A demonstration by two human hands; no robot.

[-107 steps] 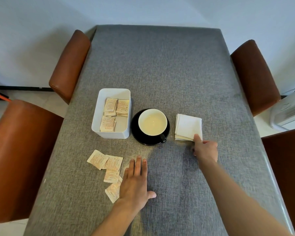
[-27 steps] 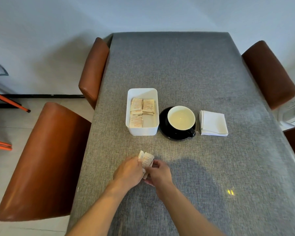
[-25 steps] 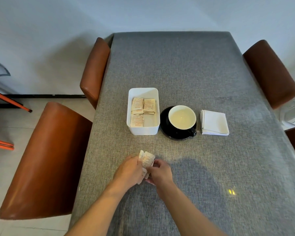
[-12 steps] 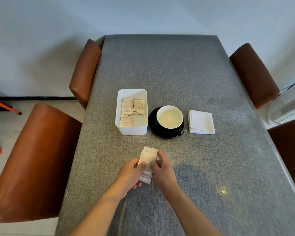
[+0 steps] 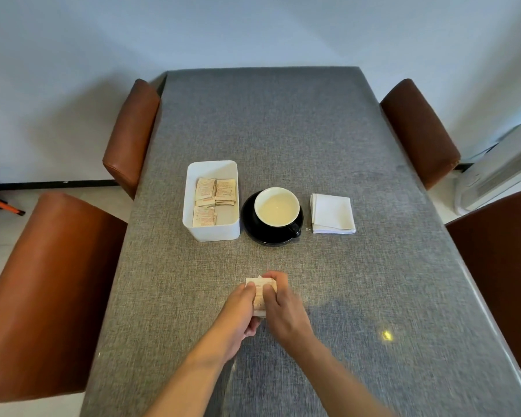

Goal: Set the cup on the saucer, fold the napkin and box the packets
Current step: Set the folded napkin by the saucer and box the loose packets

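Between both hands, left hand [image 5: 242,308] and right hand [image 5: 283,308], apparently stacked packets [image 5: 260,291].

— How is the light here?
— Soft and even, we would say; the wall [image 5: 253,28] is pale and a little dim; one small yellow glare spot sits on the table [image 5: 386,335]; a faint dark shadow lies beside it.
— And the sharpness?
— The cup [image 5: 276,207] and napkin [image 5: 333,213] are clear; both hands [image 5: 266,308] are blurred; we see the table edges and chairs [image 5: 51,284] bend outward from the wide lens.
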